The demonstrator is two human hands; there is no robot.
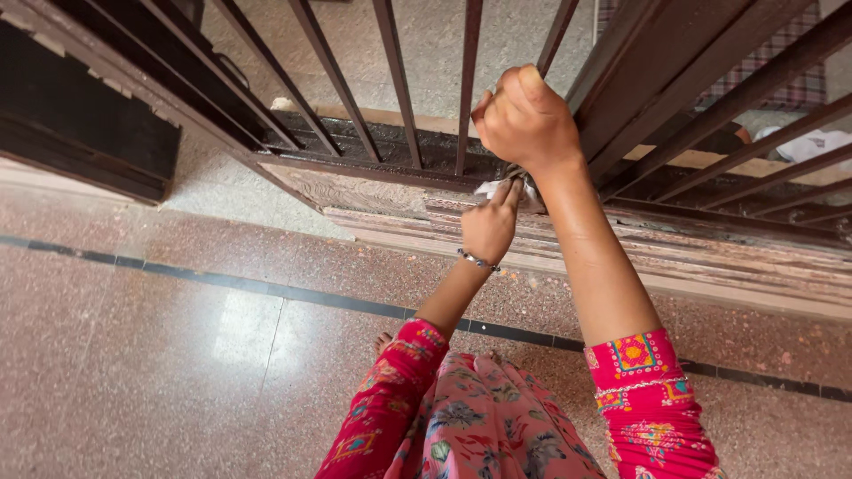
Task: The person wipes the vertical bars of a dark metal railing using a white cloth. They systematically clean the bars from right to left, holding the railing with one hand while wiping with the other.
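Below me lies a speckled reddish terrazzo floor (160,372), crossed by a thin black inlaid stripe (222,282). I see my pink floral skirt (484,426) over it. A dark wooden panel (80,124) stands far left, checked fabric (799,89) far right.

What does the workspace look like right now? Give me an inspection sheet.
Surface: speckled pink stone floor with a dark inlaid strip.
Job's things: white cloth pressed on the grille's wooden bottom rail; dark brown metal bar grille.
Clutter: nothing seen.
Grippers: left hand, with a bead bracelet, holds the cloth; right hand is fisted around a bar.
Cables: nothing seen.
Surroundings: worn wooden sill; checked fabric behind the bars, top right.
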